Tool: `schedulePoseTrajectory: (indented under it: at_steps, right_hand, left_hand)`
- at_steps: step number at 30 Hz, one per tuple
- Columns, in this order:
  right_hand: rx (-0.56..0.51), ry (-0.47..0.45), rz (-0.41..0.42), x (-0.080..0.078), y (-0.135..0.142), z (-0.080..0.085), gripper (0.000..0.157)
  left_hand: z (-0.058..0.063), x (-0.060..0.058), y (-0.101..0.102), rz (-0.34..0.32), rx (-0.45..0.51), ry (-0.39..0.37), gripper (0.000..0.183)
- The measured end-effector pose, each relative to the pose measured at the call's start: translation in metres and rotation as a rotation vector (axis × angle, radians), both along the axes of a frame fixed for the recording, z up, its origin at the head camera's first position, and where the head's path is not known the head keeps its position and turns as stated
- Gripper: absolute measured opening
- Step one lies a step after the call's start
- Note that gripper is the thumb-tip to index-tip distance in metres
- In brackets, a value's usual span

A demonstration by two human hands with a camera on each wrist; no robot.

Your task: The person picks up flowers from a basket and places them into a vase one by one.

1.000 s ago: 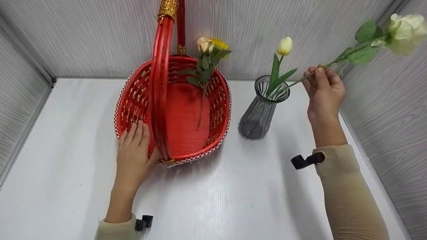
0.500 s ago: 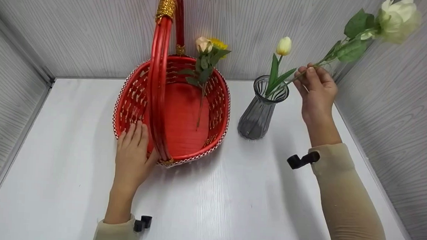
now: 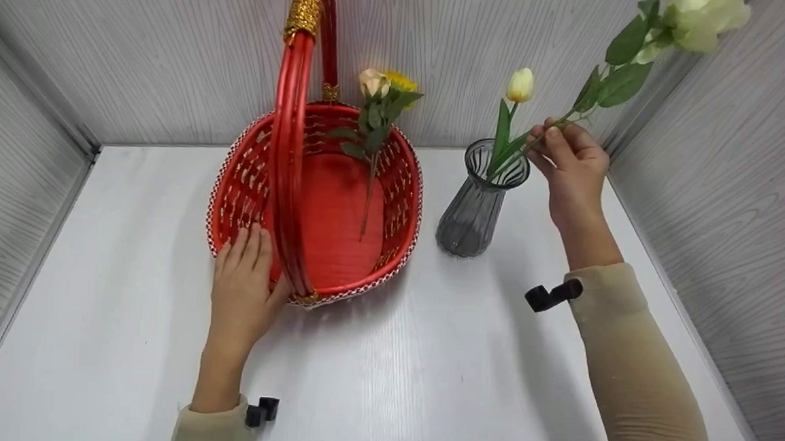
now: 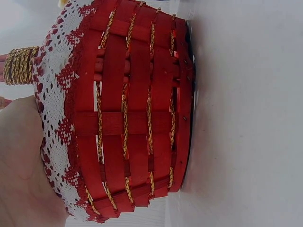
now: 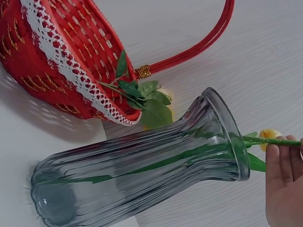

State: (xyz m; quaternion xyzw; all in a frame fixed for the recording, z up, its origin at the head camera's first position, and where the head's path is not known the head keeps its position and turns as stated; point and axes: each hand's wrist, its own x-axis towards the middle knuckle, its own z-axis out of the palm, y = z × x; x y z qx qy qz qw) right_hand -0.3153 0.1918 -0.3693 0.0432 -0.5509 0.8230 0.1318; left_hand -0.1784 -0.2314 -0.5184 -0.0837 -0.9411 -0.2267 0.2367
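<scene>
My right hand (image 3: 578, 174) pinches the green stem of a white rose (image 3: 708, 20) between thumb and fingers. The bloom leans up and right, while the stem's lower end points into the mouth of a grey ribbed glass vase (image 3: 469, 218). A pale yellow tulip (image 3: 521, 85) stands in that vase, its leaves beside the rose stem. My left hand (image 3: 241, 300) rests with straight fingers over the near left rim of a red woven basket (image 3: 339, 203). In the left wrist view, the palm lies against the basket's white lace trim (image 4: 59, 104).
A peach rose (image 3: 373, 83) and a yellow flower (image 3: 402, 82) lean on the basket's back right rim, a stem reaching its floor. The tall red handle (image 3: 290, 125) arches over the basket. Grey wood-grain panels (image 3: 185, 51) border the white table (image 3: 382, 383) at back and sides.
My right hand has moved left toward the vase with the white rose, whose bloom has swung up and left. The left hand stays on the basket rim.
</scene>
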Motion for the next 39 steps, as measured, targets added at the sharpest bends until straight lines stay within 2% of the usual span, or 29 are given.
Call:
schedulePoseTrajectory:
  at_steps: [15, 23, 32, 39]
  right_hand:
    - [0.241, 0.018, 0.032, -0.005, -0.015, -0.002, 0.025]
    - [0.286, 0.010, 0.061, -0.007, -0.021, -0.001, 0.023]
    - [0.363, -0.064, 0.094, -0.011, -0.024, 0.005, 0.020]
    - [0.469, -0.138, 0.103, -0.011, -0.027, 0.012, 0.016]
  left_hand:
    - [0.000, 0.000, 0.000, 0.011, -0.009, -0.020, 0.068]
    - [-0.001, 0.000, 0.000, 0.010, -0.015, -0.008, 0.067]
    - [0.002, 0.000, 0.000, 0.006, -0.012, 0.005, 0.066]
    - [0.004, 0.001, 0.000, 0.011, -0.017, -0.038, 0.068]
